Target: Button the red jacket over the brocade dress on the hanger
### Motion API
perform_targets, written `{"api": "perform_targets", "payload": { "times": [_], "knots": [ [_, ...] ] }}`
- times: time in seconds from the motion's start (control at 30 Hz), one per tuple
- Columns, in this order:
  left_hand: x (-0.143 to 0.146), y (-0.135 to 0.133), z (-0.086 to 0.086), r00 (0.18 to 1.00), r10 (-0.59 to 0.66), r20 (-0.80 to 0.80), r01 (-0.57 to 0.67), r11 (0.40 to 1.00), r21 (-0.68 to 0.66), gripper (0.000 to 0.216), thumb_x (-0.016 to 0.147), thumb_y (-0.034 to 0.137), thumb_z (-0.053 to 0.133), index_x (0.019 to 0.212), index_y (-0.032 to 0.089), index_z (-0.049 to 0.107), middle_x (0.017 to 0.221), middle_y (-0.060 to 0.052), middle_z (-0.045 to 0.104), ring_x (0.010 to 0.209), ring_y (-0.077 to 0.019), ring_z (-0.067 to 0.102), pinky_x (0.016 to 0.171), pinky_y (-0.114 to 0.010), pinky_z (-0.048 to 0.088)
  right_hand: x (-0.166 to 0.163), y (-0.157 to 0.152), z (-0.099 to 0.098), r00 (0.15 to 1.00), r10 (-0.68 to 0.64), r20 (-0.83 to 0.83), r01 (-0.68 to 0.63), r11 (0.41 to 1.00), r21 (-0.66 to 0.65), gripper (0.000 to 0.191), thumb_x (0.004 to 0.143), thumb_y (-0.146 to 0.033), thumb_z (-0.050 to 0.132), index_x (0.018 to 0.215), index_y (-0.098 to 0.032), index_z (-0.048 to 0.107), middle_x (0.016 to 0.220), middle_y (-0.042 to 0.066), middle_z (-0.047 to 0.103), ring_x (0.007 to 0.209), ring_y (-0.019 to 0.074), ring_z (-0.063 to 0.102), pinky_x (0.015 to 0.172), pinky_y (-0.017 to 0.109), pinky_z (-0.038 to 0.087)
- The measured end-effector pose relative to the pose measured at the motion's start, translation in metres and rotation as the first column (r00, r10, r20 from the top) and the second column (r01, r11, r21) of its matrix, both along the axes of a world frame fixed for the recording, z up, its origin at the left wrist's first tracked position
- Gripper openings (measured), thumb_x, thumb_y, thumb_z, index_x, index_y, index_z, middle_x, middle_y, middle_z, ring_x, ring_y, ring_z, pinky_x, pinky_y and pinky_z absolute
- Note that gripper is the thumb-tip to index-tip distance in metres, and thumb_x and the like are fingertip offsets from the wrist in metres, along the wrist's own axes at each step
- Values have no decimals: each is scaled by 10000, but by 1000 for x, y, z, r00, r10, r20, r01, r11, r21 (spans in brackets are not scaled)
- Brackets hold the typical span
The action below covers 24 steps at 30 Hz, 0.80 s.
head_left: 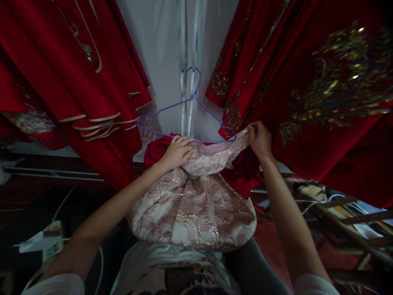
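A pale pink brocade dress (196, 213) with metallic flower patterns lies spread in front of my body. Its upper part meets a purple wire hanger (181, 103), whose hook is up by white straps on the wall. My left hand (180, 151) rests on the top of the dress at the hanger's lower bar, fingers bent on the cloth. At the right end of the hanger, my right hand (259, 139) pinches the edge of the dress and draws it outward. Behind the dress shows bunched red cloth (245, 174).
Red garments (101, 102) with pale piping hang on the left. More red garments (294, 155) with gold sequins hang on the right. A power strip (53, 249) with cords sits low left. A wooden rack (340, 223) stands low right.
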State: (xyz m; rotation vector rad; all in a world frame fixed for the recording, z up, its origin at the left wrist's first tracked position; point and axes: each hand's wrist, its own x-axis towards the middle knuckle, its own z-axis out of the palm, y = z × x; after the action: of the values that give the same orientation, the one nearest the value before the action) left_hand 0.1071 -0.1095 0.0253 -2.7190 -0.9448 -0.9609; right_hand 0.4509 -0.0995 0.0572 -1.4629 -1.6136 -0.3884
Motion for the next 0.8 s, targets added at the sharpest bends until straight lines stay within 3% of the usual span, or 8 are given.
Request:
{"api": "perform_targets", "payload": {
  "times": [0.3, 0.5, 0.63, 0.7, 0.8],
  "knots": [
    [19, 6, -2, 993, -43, 111, 49, 997, -52, 301, 947, 391, 455, 944, 242, 716, 1269, -31, 631, 1122, -202, 555, 1002, -437, 333, -60, 13, 35, 986, 164, -34, -163, 986, 49, 314, 940, -433, 386, 1025, -226, 607, 1026, 114, 633, 991, 261, 573, 918, 401, 433],
    [37, 11, 0, 971, -59, 232, 93, 986, -136, 301, 947, 389, 457, 902, 234, 711, 1201, -21, 672, 1080, -190, 595, 970, -408, 370, -82, 41, 26, 950, 291, -113, -276, 952, 130, 331, 955, -473, 365, 1031, -222, 567, 921, 59, 656, 856, 204, 615, 792, 335, 467],
    [19, 16, 11, 913, -108, 394, 185, 969, -163, 342, 964, 392, 408, 982, 211, 697, 1113, -50, 698, 1036, -171, 620, 945, -345, 417, -77, 39, 24, 946, 295, -138, -283, 954, 99, 309, 934, -478, 427, 1006, -214, 570, 884, 44, 649, 768, 179, 611, 729, 307, 458],
    [-2, 24, 17, 870, -38, 492, 110, 987, -119, 377, 964, 411, 393, 956, 195, 702, 1027, -58, 701, 1006, -169, 616, 927, -313, 431, -73, 33, 26, 946, 298, -127, -286, 953, 102, 311, 920, -488, 455, 972, -209, 580, 860, 41, 647, 750, 174, 604, 724, 301, 457],
    [-45, 40, 18, 766, 173, 619, -185, 982, -45, 401, 957, 433, 396, 916, 202, 721, 968, -51, 674, 995, -183, 585, 950, -318, 408, -68, 27, 31, 944, 308, -117, -297, 949, 107, 319, 903, -501, 482, 946, -204, 589, 833, 39, 645, 740, 169, 598, 722, 294, 459]
  ]
}}
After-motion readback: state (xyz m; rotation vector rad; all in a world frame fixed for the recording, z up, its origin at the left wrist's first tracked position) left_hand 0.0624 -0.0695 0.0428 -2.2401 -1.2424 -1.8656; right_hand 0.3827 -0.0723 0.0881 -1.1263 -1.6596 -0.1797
